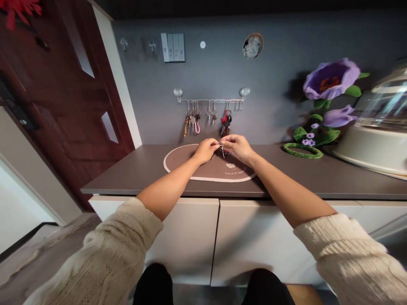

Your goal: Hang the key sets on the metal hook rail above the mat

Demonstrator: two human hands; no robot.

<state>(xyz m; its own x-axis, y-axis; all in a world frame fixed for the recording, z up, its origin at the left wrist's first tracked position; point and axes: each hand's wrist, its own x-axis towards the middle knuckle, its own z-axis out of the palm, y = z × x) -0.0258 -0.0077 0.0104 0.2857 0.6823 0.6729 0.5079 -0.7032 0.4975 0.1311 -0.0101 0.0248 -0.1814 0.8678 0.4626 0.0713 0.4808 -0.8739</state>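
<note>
My left hand (205,149) and my right hand (237,146) meet above a brown oval mat (219,171) on the dark countertop (133,173). Both pinch a small bunch of keys (218,151) between their fingertips; a couple of keys hang down from it. On the wall just behind my hands a metal hook rail (210,100) carries several key sets, among them a pink loop (197,126) and a red and black fob (226,119).
A purple fabric flower (330,80) with a green ring base stands at the right. A white appliance with a clear lid (378,127) fills the far right. A dark red door (57,97) is at the left. White cabinet fronts (190,237) lie below the counter.
</note>
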